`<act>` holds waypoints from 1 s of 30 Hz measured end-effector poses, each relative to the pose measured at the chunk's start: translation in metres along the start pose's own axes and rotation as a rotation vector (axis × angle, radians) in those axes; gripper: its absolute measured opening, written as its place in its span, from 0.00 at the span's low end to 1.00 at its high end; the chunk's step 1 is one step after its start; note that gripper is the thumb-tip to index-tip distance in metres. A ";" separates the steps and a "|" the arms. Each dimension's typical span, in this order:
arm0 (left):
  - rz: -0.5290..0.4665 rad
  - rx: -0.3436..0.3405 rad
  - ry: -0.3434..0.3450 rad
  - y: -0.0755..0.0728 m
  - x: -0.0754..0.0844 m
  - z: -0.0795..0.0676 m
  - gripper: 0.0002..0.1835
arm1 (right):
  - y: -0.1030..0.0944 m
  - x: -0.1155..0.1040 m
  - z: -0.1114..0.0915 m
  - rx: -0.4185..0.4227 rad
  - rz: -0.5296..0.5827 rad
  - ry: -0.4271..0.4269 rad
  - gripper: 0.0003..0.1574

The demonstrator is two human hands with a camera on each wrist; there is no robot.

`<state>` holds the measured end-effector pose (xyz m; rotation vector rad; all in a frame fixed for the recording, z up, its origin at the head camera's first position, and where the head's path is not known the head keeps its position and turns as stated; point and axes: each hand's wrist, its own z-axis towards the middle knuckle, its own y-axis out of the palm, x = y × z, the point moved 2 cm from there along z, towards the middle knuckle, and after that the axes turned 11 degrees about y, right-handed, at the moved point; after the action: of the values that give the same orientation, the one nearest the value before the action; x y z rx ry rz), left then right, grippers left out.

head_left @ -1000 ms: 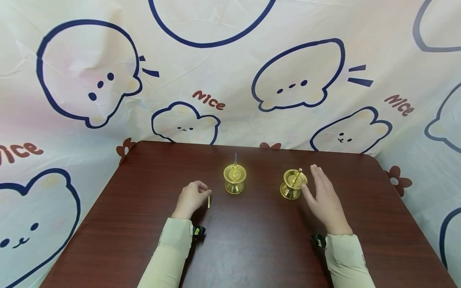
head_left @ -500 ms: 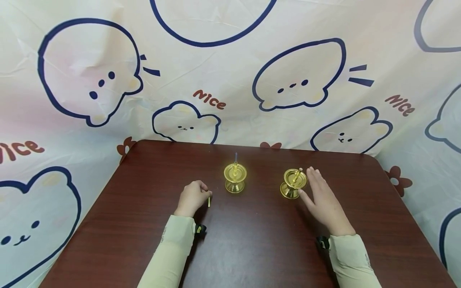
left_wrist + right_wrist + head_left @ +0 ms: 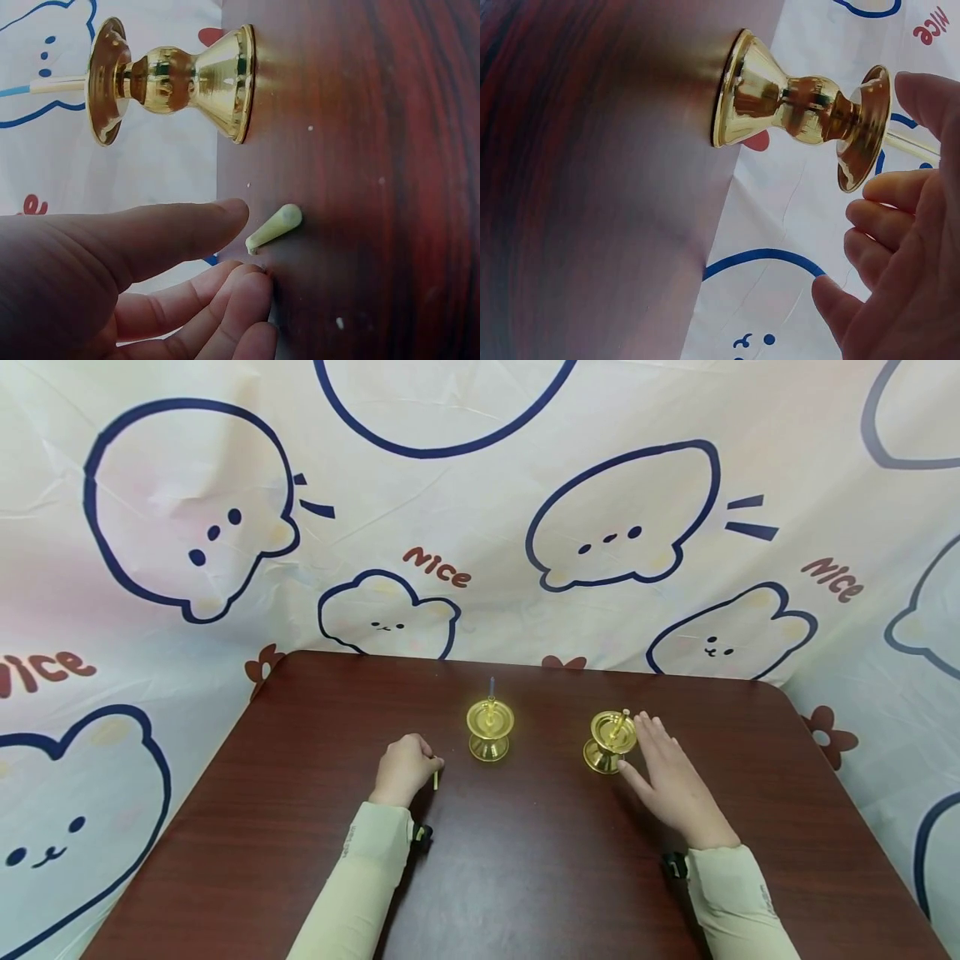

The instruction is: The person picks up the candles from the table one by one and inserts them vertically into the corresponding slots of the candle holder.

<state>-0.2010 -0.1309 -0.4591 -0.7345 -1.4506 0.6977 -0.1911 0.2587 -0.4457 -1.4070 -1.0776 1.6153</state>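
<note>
My left hand (image 3: 405,770) is lowered beside a short pale-yellow stick like a candle stub (image 3: 276,226), which appears to lie on the table. In the left wrist view, a gap separates the thumb from the bent fingers, with the stub just beyond the fingertips. Beside it stands a brass candle holder (image 3: 489,747) with a thin blue-tipped stick upright in its cup. My right hand (image 3: 675,785), fingers extended, is at the second brass candle holder (image 3: 603,756), thumb and fingers around its dish's near side. Whether they touch the dish is unclear. A thin gold-coloured stem (image 3: 911,144) rises from that dish.
Both holders stand on a dark reddish-brown wooden table (image 3: 525,877) with rounded far corners. A pale cloth printed with cartoon outlines (image 3: 480,510) hangs behind and along the sides. Tiny white specks (image 3: 340,323) dot the tabletop near my left hand.
My right hand has shifted slightly left, closer against the right holder, its fingers drawn nearer together. My left hand has moved only a little, and both holders stay in place.
</note>
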 end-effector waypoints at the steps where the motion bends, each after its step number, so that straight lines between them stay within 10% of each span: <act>1: 0.005 0.000 -0.001 0.000 0.000 0.000 0.09 | 0.001 0.000 0.000 -0.001 -0.001 0.000 0.50; 30: 0.056 -0.012 -0.030 0.005 0.007 -0.001 0.21 | 0.005 0.002 0.002 -0.023 -0.006 0.002 0.49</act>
<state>-0.2002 -0.1226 -0.4587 -0.7791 -1.4674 0.7467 -0.1932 0.2579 -0.4511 -1.4191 -1.1013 1.6015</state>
